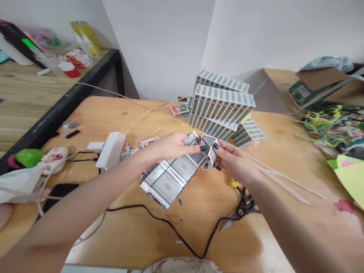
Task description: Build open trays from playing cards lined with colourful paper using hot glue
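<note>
My left hand point(178, 147) is closed on a long panel of playing cards point(168, 185), laid in a row with patterned grey backs showing. The panel tilts down toward the table's near side. At its far end, my right hand point(234, 159) pinches a folded playing card point(209, 162) between thumb and fingers. That card touches or nearly touches the panel's end; how they join is hidden by the fingers. Loose cards and card scraps point(149, 141) lie behind my left wrist. Under my right forearm lie scissors point(231, 218), partly covered by a black cable point(167, 222).
Stacked card boxes point(222, 108) stand at the back of the wooden table point(136, 239), beside a red-and-green card pack point(179, 110). A white power strip point(111, 150) and a doll-like toy point(55, 159) are left. White strips point(284, 185), yellow paper point(351, 182) and tangled coloured strands point(327, 117) lie right.
</note>
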`<state>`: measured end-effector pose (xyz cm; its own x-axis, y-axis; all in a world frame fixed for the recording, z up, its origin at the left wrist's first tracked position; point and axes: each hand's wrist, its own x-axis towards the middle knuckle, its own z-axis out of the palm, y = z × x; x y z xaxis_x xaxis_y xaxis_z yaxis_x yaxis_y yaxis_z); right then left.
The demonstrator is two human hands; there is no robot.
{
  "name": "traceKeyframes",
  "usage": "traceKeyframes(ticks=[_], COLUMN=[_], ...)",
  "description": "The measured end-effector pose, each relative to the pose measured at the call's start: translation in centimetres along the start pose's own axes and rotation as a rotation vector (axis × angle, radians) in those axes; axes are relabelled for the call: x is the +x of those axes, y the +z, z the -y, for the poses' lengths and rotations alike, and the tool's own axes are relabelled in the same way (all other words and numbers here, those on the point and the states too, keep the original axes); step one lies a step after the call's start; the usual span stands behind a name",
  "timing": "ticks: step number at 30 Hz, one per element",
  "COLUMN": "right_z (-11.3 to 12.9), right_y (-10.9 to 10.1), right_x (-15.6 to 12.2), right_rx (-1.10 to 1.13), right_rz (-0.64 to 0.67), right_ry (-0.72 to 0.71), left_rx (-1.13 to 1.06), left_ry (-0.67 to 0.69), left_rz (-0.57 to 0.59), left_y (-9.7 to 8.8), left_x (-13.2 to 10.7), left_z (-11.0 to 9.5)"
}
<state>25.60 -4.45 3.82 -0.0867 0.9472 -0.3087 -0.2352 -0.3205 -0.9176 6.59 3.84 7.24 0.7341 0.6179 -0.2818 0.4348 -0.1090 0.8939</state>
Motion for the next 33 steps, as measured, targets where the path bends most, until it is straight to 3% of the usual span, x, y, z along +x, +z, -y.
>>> traceKeyframes(ticks=[5,8,13,18,23,28,33], right_z=[-1.1,-1.4,-0.9,0.6,1.9,1.8,1.5], right_y=[0.2,0.1,0.0,-0.1,-0.7,-1.1,-1.2], right_x=[0.0,0.1,0.1,0.5,1.1,1.6,1.8], right_rx=[0.012,0.019,-0.221,-0.297,-0.133,-0.055,-0.136], right_rz=[-0.092,-0.162,-0.225,-0.189,-0.179,-0.127,-0.075], right_ry=[-0.126,-0.156,-0.171,-0.124,-0.065,0.002,0.036], left_rx=[0.096,0.132,0.164,0.124,0.045,0.044,-0.042], left_ry=[-0.019,-0.035,-0.096,-0.104,-0.059,-0.078,-0.131], left_rz=[-0.149,-0.164,-0.162,-0.137,-0.124,-0.088,-0.083], left_y=[0.8,0.9,1.0,1.1,1.1,1.1,1.0], left_x=[1.1,1.4,1.4,1.4,1.4,1.7,2.0], left_z=[0.4,0.9,0.9,0.6,0.7,1.2,1.7])
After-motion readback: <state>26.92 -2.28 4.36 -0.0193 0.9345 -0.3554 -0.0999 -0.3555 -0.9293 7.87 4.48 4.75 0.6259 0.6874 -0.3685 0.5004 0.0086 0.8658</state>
